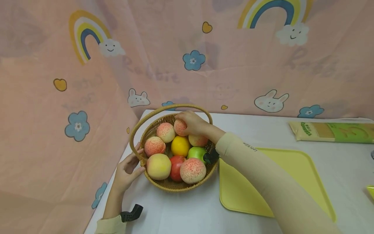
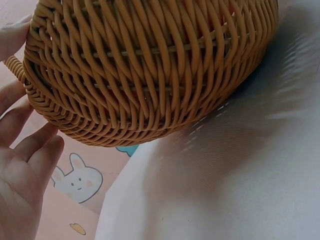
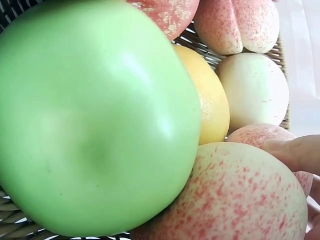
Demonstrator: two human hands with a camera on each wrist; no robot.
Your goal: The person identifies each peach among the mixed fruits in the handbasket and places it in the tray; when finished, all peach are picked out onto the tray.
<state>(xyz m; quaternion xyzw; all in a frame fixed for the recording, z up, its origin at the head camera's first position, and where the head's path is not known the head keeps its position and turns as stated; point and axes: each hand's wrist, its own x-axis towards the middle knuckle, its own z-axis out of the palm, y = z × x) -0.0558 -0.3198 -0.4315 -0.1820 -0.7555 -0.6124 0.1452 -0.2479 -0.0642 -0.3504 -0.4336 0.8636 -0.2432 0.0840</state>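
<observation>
A wicker basket [image 1: 163, 186] with an arched handle holds several fruits. My right hand [image 1: 193, 123] reaches in at the far side and grips a small speckled peach [image 1: 180, 126], its thumb on the near side. In the right wrist view the thumb [image 3: 295, 151] presses that peach [image 3: 255, 133], mostly hidden behind a larger peach [image 3: 240, 195]. Spread along the basket's left side near the handle's base, my left hand [image 1: 125, 170] touches the rim with thumb and fingers. The left wrist view shows those fingers [image 2: 37, 150] resting against the outer weave.
Around the gripped peach lie a yellow orange-like fruit [image 1: 180, 146], a green apple [image 1: 197, 152], a red fruit [image 1: 176, 169] and more peaches. A yellow tray [image 1: 280, 162] lies right of the basket, partly under my right forearm. A noodle packet [image 1: 336, 131] lies behind it.
</observation>
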